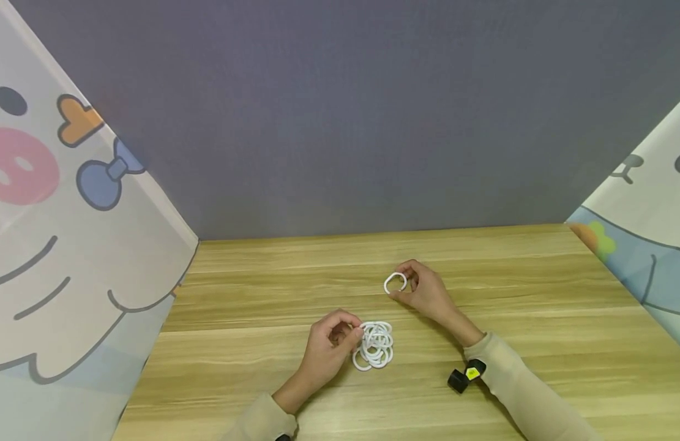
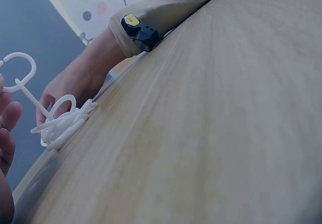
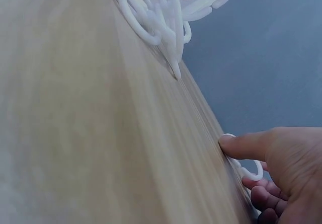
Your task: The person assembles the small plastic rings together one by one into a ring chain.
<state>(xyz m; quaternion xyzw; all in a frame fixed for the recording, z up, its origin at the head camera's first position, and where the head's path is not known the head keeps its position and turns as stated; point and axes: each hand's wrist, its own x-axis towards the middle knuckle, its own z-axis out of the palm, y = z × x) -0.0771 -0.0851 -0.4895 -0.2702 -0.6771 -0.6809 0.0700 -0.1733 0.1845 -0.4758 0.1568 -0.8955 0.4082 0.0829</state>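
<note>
A heap of white plastic curtain rings (image 1: 379, 353) lies on the wooden table. My left hand (image 1: 324, 352) pinches one ring (image 2: 33, 68) at the heap's left edge; in the left wrist view it stands raised, with another ring hooked through it. Beyond the heap, my right hand (image 1: 428, 295) holds a single curtain ring (image 1: 385, 284) between thumb and fingers, close over the tabletop. The right wrist view shows its thumb lying along this ring (image 3: 260, 171), which has a gap in its loop.
The wood-grain tabletop (image 1: 251, 282) meets a grey panel (image 1: 340, 122) at the back. Side panels with cartoon animals stand at the left (image 1: 152, 257) and right (image 1: 659, 208). A black wrist device (image 1: 458, 381) sits on the right sleeve.
</note>
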